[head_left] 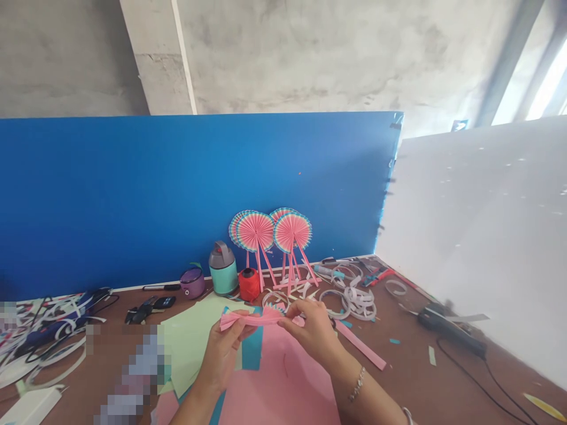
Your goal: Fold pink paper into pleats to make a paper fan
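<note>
Both hands hold a strip of pink pleated paper (254, 320) with a blue-edged fringe, level above the sheets. My left hand (225, 342) pinches its left part between thumb and fingers. Gripping the right part, my right hand (313, 330) has its thumb and forefinger closed on the folds. Beneath them lies a large pink paper sheet (279, 389), with a blue sheet (251, 352) and pale green sheets (190, 336) to the left. Straight behind the hands, several round pleated paper fans (256, 231) on pink strip handles lean against the partition.
A teal flask (224, 277), a purple pot (192, 284) and a red spool (248, 285) stand at the back. White paper curls (358, 304) lie right of the fans. A black corded tool (452, 330) rests far right; tangled strips and cables (66, 321) cover the left. A blue partition (155, 200) bounds the table.
</note>
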`<state>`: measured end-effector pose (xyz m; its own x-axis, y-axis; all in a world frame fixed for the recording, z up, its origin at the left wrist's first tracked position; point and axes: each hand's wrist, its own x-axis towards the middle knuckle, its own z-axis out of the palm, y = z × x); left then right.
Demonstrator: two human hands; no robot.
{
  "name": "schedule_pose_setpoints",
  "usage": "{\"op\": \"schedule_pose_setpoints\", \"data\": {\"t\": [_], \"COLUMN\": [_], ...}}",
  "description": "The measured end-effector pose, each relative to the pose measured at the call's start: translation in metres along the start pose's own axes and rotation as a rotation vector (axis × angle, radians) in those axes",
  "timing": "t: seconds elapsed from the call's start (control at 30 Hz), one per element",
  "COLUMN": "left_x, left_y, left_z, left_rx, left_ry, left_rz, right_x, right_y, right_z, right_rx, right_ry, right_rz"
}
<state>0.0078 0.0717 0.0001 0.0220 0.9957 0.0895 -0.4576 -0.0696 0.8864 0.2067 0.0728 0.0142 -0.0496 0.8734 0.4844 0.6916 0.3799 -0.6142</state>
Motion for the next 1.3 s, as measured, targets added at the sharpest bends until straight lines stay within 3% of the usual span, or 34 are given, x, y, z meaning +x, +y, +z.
{"op": "schedule_pose_setpoints", "data": {"t": [0.2, 0.33, 0.5, 0.83, 1.3], "left_x": [0.001, -0.004, -0.009, -0.004, -0.004], "left_y": [0.002, -0.001, -0.010, -0.015, -0.012], "left_z": [0.002, 0.014, 0.030, 0.014, 0.017], "left_rx": [-0.024, 0.104, 0.110, -0.042, -0.059], "left_ry": [0.010, -0.018, 0.060, 0.016, 0.003], "left_rz": [0.007, 0.038, 0.081, 0.047, 0.048], "right_x": [-0.003, -0.005, -0.009, -0.012, -0.011], "right_y": [-0.002, -0.005, -0.008, -0.014, -0.018], "right_z": [0.003, 0.006, 0.010, 0.003, 0.001], "right_rx": [0.050, 0.047, -0.024, -0.037, -0.042], "right_ry": [-0.025, 0.008, 0.098, 0.080, 0.084], "right_rz": [-0.023, -0.072, -0.217, -0.304, -0.321]}}
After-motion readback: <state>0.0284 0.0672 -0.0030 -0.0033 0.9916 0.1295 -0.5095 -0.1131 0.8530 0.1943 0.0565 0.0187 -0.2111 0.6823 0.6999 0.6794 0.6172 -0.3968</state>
